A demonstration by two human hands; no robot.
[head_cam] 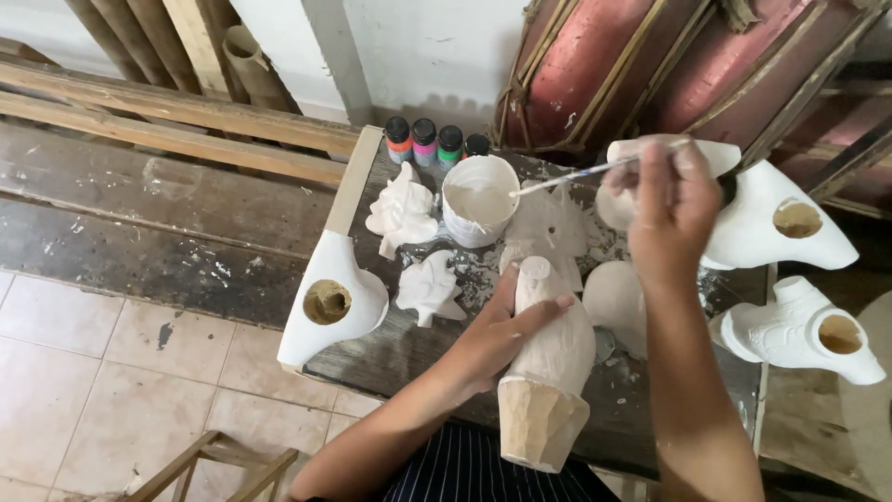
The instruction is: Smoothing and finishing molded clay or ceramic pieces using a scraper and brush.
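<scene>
While steadying a wooden carving [548,372] at the table's [400,358] near edge, left hand [497,339] wrapped around its side; right hand [671,209] farther back, pinching a brush [581,173], tip over the white paint tub [478,200]; paint bottles [437,141] behind.

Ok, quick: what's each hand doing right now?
Left hand: closed around the wooden carving, steadying it.
Right hand: closed on a thin paintbrush, tip at the white paint tub.

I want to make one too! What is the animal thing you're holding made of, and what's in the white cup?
The carved figure in the left hand looks like bare wood: pale tan, with faceted knife cuts at its base, partly coated matte white. The white cup looks plastic and seems to hold thick white paint or primer.
</scene>
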